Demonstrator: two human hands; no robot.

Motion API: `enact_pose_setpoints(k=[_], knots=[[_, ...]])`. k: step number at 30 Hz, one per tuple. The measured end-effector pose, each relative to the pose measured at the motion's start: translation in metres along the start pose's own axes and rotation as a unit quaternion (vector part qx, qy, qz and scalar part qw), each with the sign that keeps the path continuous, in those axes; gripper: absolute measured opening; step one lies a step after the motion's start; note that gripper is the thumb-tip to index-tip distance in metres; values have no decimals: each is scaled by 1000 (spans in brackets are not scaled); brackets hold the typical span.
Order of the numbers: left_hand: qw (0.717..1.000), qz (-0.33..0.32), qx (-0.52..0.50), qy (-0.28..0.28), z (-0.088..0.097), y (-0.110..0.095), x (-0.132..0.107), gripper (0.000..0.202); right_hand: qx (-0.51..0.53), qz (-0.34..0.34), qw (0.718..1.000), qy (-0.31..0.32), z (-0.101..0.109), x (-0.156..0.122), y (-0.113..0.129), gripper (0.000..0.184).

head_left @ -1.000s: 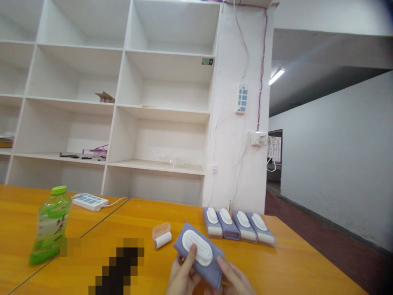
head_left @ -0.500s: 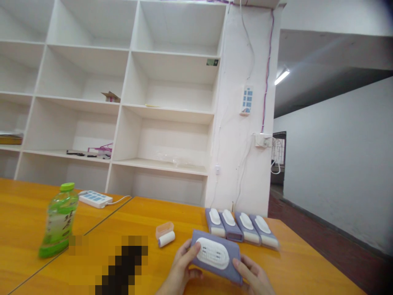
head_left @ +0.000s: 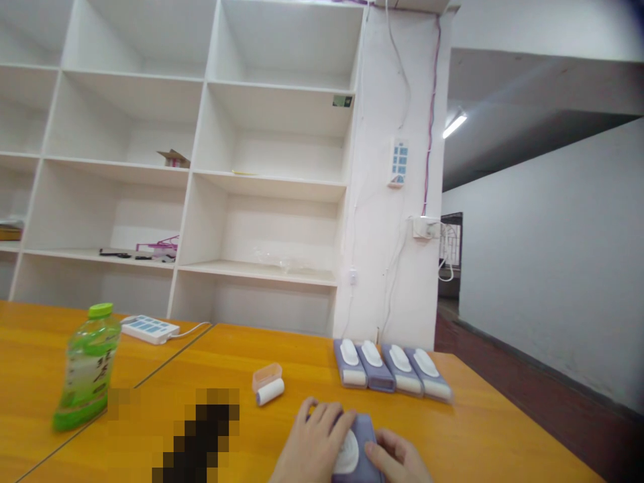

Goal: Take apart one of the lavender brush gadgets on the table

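A purple pack lies on the table just in front of the row of four packs, on the person's side of it and a little to its left, near the bottom edge of the view. Both hands are on it. The left hand is draped over its left half, fingers closed across the top and partly covering the white lid. The right hand is curled against its right end, gripping there. The pack therefore sits between the two hands, with the left one covering more of it. Its long axis seems to run left to right, roughly along the row, though the hands hide too much to be sure. Left of the row lies a small white roll, and far to the left of the row are a green bottle and a power strip.
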State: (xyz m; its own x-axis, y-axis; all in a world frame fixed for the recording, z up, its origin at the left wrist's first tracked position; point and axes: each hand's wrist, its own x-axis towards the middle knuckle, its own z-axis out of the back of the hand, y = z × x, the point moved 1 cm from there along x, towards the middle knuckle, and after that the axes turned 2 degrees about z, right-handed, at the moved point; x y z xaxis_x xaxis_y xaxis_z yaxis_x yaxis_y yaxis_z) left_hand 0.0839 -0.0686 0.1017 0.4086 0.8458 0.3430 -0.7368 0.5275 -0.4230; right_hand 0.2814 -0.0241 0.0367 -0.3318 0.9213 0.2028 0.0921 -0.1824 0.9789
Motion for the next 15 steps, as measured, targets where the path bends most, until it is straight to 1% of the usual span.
enact_pose_setpoints(k=[3,4,6,9,11,15], knots=[[999,30,5,7,-5,-3,1,83,24,-11,1000,-3,2,2,-11,47],[999,33,0,8,-6,-1,0,87,22,-7,1000,-10,3,2,-13,47],[999,34,-14,8,-6,2,-4,87,3,7,1000,-20,4,2,-17,47],[999,29,-29,-12,-6,5,-11,88,-16,3,1000,-5,5,0,-19,46],[999,30,-26,-21,-6,3,-13,91,-12,-9,1000,10,6,-1,-18,44],[999,31,-3,-9,-6,-6,-15,90,-20,34,999,30,8,-6,-11,39]])
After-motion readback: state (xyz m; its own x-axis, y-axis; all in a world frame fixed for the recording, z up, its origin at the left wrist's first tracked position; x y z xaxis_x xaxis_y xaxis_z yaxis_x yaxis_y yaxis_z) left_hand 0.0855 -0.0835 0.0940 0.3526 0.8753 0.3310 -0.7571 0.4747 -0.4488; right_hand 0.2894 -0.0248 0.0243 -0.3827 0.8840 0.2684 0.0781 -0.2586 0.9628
